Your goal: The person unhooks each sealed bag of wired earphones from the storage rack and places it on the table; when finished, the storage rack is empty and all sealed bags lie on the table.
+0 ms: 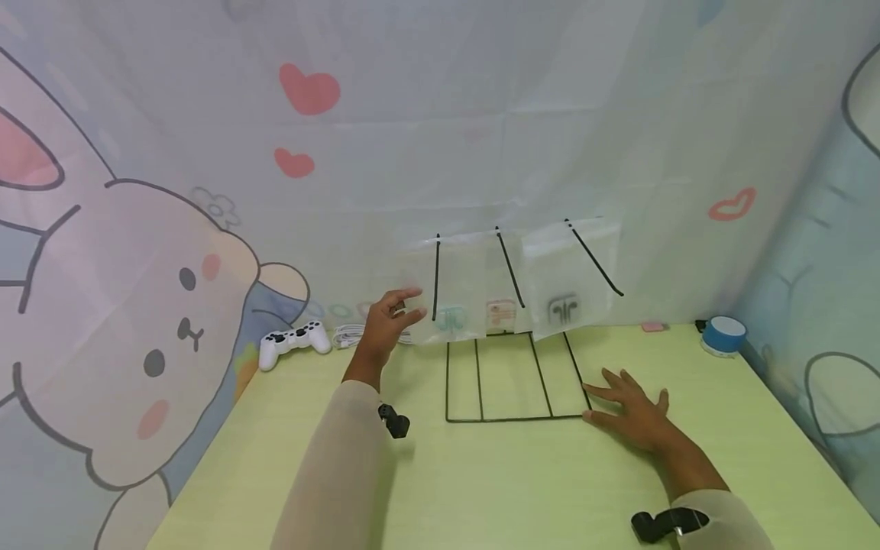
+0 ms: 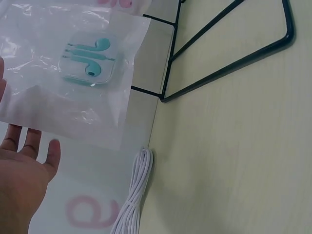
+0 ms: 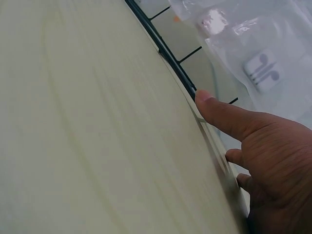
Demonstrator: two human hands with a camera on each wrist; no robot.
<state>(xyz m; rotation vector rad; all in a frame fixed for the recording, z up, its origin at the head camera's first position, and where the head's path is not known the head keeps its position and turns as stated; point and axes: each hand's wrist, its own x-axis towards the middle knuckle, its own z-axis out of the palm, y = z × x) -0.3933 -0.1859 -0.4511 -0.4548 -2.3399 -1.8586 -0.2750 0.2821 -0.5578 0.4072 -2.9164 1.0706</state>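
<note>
A black wire rack [image 1: 498, 419] stands on the table with several long prongs sticking out. Three clear plastic bags hang from them: the left bag holds teal earphones [image 2: 90, 61] in a clear case, the middle one pink earphones [image 1: 501, 314], the right one dark earphones [image 1: 564, 308]. Beside the left bag's edge is my left hand [image 1: 386, 325], thumb and fingers apart; its wrist view shows the fingers partly behind the bag [image 2: 92, 114]. My right hand [image 1: 635, 412] has its fingers spread, its thumb at the rack base's front right corner.
Along the back of the table lie a white game controller [image 1: 294, 344], a bundled white cable [image 1: 348, 336] and a small pink block [image 1: 655, 327]. A blue and white round container [image 1: 724, 334] sits at the back right. A printed curtain [image 1: 426, 114] hangs right behind the rack.
</note>
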